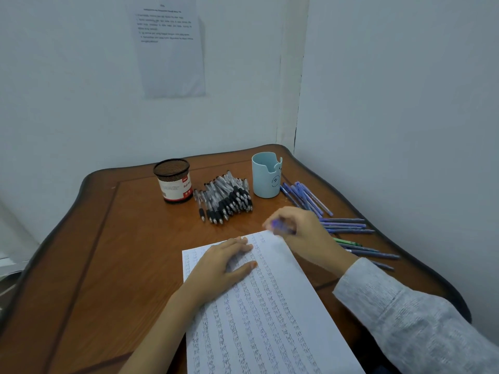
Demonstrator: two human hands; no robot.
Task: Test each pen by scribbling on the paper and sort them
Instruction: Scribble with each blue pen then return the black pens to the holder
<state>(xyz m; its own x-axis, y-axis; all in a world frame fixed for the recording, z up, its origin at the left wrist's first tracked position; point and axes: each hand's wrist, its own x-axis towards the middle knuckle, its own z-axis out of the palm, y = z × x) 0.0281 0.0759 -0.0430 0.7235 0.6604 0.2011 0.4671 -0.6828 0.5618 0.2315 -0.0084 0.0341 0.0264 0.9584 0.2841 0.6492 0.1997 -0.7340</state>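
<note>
Left hand (224,261) flat on the paper (270,306), right hand (299,230) holding a blue pen (280,226) over the sheet's far corner.

The left hand's fingers lie straight and close together, pressing the scribble-covered sheet against the wooden table (121,238). The right hand, in a grey sleeve (405,314), curls its fingers round the pen, which is blurred; whether its tip touches the paper cannot be told. Beyond the sheet a pile of black-grip pens (229,198) lies between a black mesh pen holder (174,180) and a light-blue cup (266,175), both upright. Loose blue pens (307,197) lie just right of the cup, more blue pens (345,225) fan out beside the right hand, and a green pen (347,242) lies near the wrist. A printed sheet (170,47) hangs on the wall.
</note>
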